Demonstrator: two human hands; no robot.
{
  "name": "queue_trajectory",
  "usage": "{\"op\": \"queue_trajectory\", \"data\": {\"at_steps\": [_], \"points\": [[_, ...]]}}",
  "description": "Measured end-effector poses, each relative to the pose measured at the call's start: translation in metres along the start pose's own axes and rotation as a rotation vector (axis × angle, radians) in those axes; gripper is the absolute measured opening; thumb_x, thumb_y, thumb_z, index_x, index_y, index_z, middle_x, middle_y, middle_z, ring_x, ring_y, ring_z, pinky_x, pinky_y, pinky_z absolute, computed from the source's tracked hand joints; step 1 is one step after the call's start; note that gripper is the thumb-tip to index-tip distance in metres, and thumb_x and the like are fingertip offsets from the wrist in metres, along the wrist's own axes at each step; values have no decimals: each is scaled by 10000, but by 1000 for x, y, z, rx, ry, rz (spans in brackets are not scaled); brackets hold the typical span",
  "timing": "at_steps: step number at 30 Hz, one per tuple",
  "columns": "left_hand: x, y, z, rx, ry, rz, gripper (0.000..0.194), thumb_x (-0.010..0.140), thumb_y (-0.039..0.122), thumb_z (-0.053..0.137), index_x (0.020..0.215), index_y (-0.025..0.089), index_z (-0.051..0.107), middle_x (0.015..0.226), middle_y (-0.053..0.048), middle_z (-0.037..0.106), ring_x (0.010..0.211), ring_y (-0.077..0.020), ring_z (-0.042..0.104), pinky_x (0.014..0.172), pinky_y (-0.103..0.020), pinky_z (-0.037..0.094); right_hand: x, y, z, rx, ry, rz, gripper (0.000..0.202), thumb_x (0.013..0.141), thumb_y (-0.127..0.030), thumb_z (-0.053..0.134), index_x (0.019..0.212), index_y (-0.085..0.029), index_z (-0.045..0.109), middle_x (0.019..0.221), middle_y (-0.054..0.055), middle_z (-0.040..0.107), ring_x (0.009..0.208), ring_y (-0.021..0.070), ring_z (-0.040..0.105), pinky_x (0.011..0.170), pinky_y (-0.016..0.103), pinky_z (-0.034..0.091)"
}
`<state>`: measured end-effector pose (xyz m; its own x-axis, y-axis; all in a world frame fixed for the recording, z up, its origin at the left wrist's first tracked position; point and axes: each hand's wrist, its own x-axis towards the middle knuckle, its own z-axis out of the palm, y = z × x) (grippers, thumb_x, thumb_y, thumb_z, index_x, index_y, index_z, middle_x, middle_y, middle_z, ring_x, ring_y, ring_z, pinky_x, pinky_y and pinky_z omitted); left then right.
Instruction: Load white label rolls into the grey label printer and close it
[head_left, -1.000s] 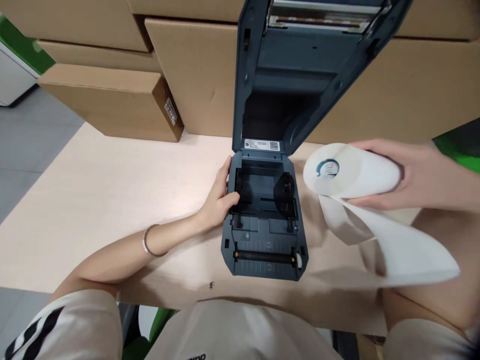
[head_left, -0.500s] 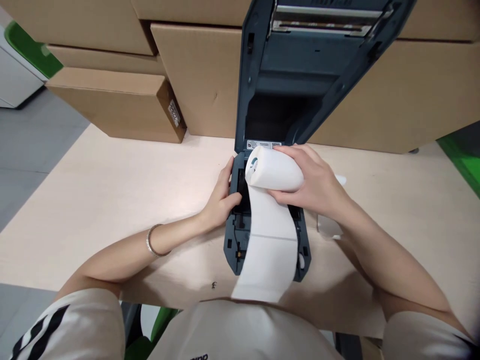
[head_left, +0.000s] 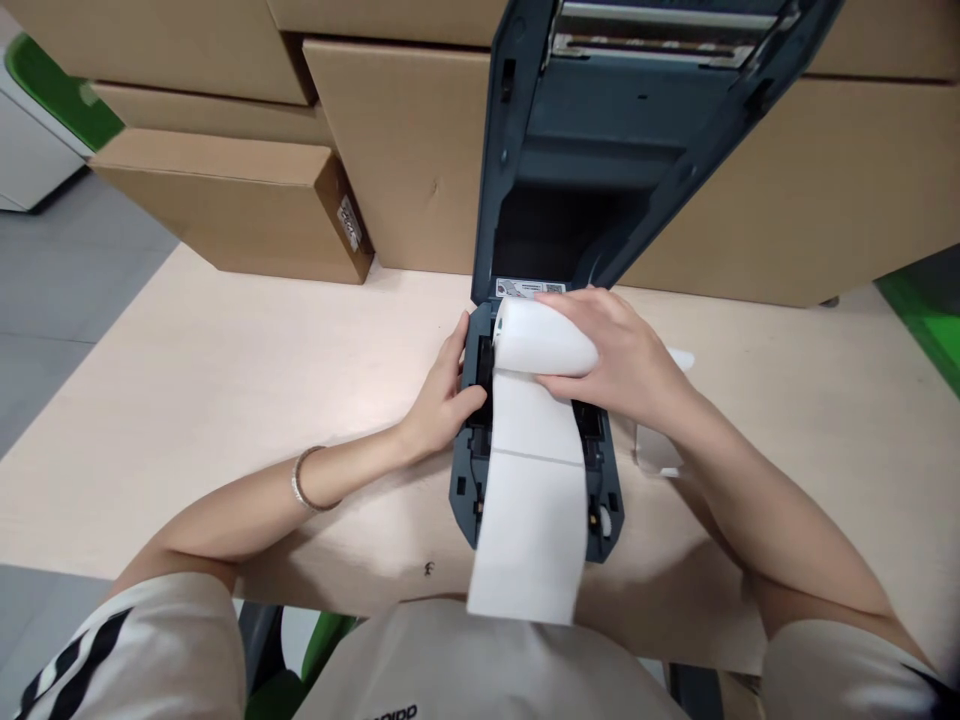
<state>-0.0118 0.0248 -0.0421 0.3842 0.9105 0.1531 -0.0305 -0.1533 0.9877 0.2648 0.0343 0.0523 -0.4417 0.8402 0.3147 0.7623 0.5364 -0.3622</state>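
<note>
A dark blue-grey label printer (head_left: 461, 490) sits on the table with its lid (head_left: 607, 160) raised. My left hand (head_left: 444, 395) grips the left side of the printer's base, with the thumb over the inner edge and the fingers along the outside. In my right hand (head_left: 619, 350) is a roll of white labels (head_left: 544, 338), held over the printer's bay with the thumb below and the fingers on top. From the roll a loose strip of labels (head_left: 532, 510) runs down over the front of the printer towards me. The right end of the roll is hidden by my hand.
Large cardboard boxes (head_left: 405, 160) form a wall behind the printer. A flat cardboard box (head_left: 225, 215) stands at the back left of the pale table (head_left: 322, 360). Some white pieces (head_left: 660, 450) lie right of the printer. A small dark mark (head_left: 429, 568) is near the front edge.
My right hand has turned the label roll straighter and lowered it slightly into the printer's bay. The loose strip has swung to hang straighter. My left hand has stayed on the printer.
</note>
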Motion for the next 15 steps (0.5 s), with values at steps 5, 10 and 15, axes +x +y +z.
{"op": "queue_trajectory", "data": {"at_steps": [5,10,15], "points": [[0,-4,-2,5,-3,18,1077,941,479,816,1858,372,262,1967,-75,303,1831,-432,257,1501,-611,256,-1,3,7,-3,-36,-124,713,978,-419,803,1659,-293,632,1632,117,710,1558,412,644,1418,764,352],[2,-5,-4,13,-2,27,1083,935,497,820,1857,346,272,1973,-93,285,1827,-428,273,1502,-602,253,-5,-3,6,-134,-191,-187,620,1125,-472,667,1662,-163,649,1776,204,572,1689,410,522,1404,734,403],[2,-5,-2,16,10,13,1092,930,504,821,1857,352,265,1969,-92,298,1817,-431,296,1494,-610,272,-21,-23,-16,-210,-107,-207,548,1159,-440,610,1591,-117,704,1666,221,679,1539,412,682,1341,694,516]]}}
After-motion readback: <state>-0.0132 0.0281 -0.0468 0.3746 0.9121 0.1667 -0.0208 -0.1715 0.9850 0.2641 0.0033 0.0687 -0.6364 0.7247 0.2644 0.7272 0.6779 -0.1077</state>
